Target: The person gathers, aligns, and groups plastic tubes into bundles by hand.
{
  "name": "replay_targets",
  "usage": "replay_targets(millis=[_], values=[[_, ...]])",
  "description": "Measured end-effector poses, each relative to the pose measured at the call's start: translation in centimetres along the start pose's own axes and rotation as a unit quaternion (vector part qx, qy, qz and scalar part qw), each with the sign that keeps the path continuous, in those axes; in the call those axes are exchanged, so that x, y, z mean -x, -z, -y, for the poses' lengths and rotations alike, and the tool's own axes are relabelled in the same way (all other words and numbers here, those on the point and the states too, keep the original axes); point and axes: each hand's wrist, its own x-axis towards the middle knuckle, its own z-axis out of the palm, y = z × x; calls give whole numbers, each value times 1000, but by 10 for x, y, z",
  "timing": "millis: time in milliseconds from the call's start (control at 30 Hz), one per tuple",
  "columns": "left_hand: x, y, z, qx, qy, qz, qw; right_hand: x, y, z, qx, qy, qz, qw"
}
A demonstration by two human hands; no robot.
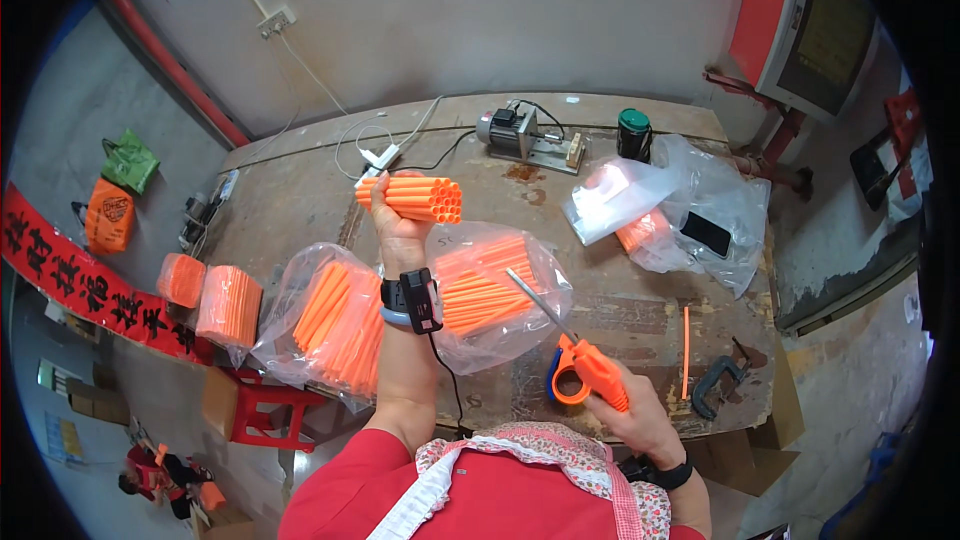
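Observation:
My left hand is raised above the table, its fingers wrapped round a bundle of short orange plastic tubes whose open ends face right. In my right hand, near the front edge, is an orange-handled tool with a long, thin metal shaft pointing up and left. Beside its handle is an orange ring-shaped thing with a blue edge. Below the raised bundle, a clear plastic bag holds more orange tubes. Another open bag of tubes lies left of my forearm.
More wrapped tube packs stand at the table's left edge. A small motor, a power strip and a dark cup are farther back. At right lie a phone, a single tube and a C-clamp.

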Motion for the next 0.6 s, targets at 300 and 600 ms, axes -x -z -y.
replay_targets(millis=[300,600], values=[[17,-27,27,-160,-73,88,981,6,0,-6,16,71,-37,997],[30,-57,21,-746,-523,350,217,45,30,-14,-40,-68,-72,994]])
